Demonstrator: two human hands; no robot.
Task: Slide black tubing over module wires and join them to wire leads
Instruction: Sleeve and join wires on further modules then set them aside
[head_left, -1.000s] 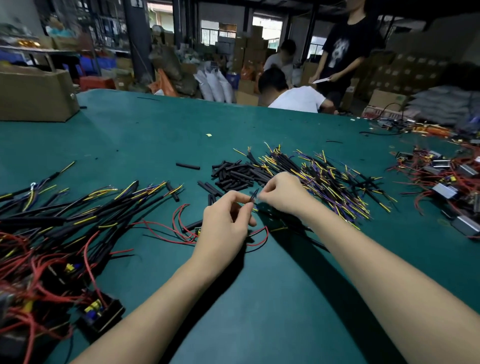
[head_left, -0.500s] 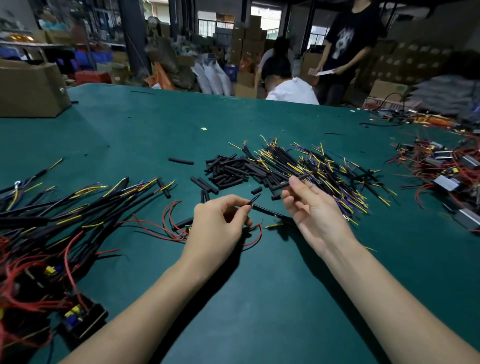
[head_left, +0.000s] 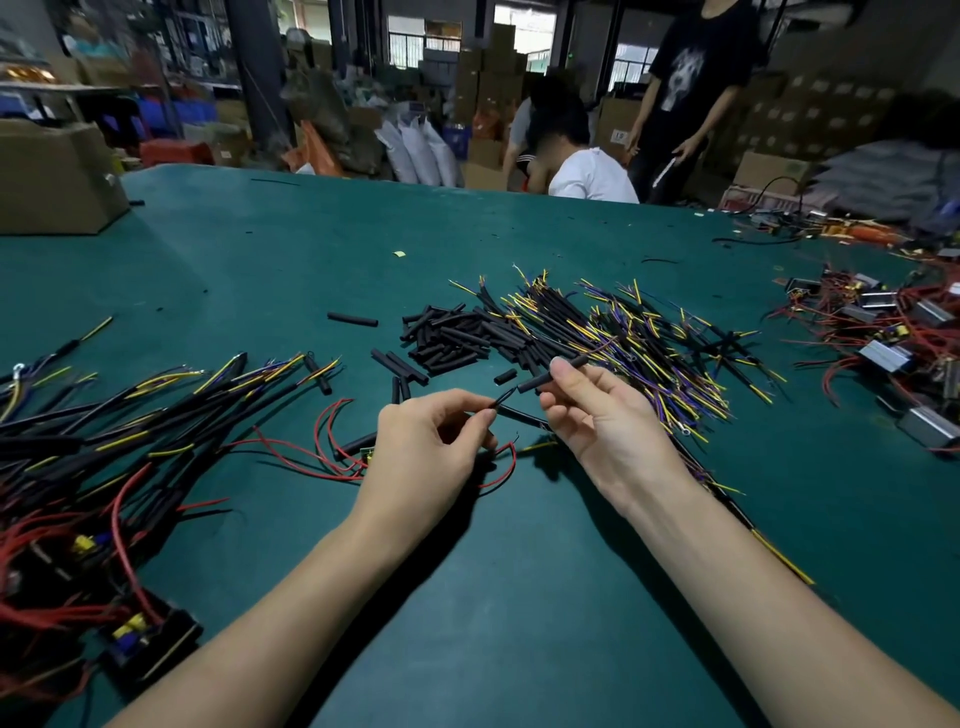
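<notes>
My right hand (head_left: 597, 415) pinches a short piece of black tubing (head_left: 550, 375) between thumb and forefinger, held just above the green table (head_left: 519, 597). My left hand (head_left: 431, 441) pinches the end of a thin dark wire (head_left: 503, 399) whose tip points at the tubing's lower end. Red module wires (head_left: 332, 457) loop on the table under and left of my left hand, beside a small green module (head_left: 366, 453). A sleeved black lead (head_left: 524, 415) lies between my hands.
A heap of cut black tubing (head_left: 457, 338) and a pile of yellow and purple wire leads (head_left: 639, 343) lie beyond my hands. Joined black leads (head_left: 130, 415) and red-wired modules (head_left: 62, 545) fill the left; more modules (head_left: 893, 332) sit right. A cardboard box (head_left: 52, 176) stands far left. People work behind the table.
My right hand left the wire end, reached to the tubing heap and came back holding a piece of black tubing. My left hand kept its pinch on the wire.
</notes>
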